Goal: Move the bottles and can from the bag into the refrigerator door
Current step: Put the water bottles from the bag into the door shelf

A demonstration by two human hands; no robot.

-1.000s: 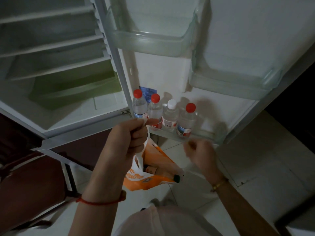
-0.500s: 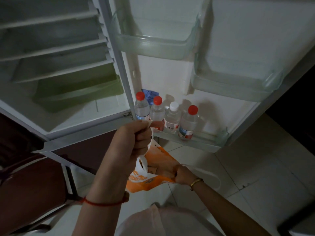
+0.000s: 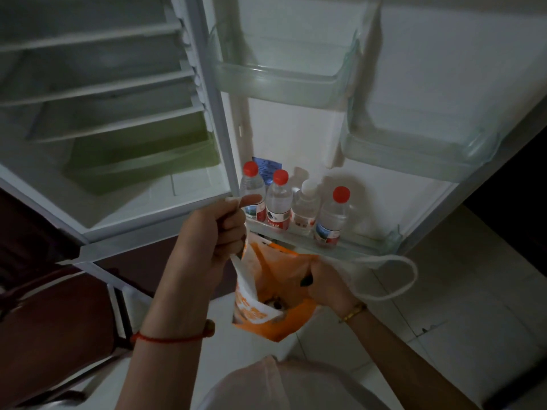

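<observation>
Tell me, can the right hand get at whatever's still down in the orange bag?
Probably yes. The left hand holds one handle up, keeping the orange bag open, and the right hand is already at its mouth. What lies at the bottom is too dark to make out.

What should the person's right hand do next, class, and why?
Probably close on the item inside the orange bag and lift it out. The right hand is already reaching into the bag's mouth, the left hand holds the handle up, and four bottles already stand on the bottom door shelf, with room beside them.
</observation>
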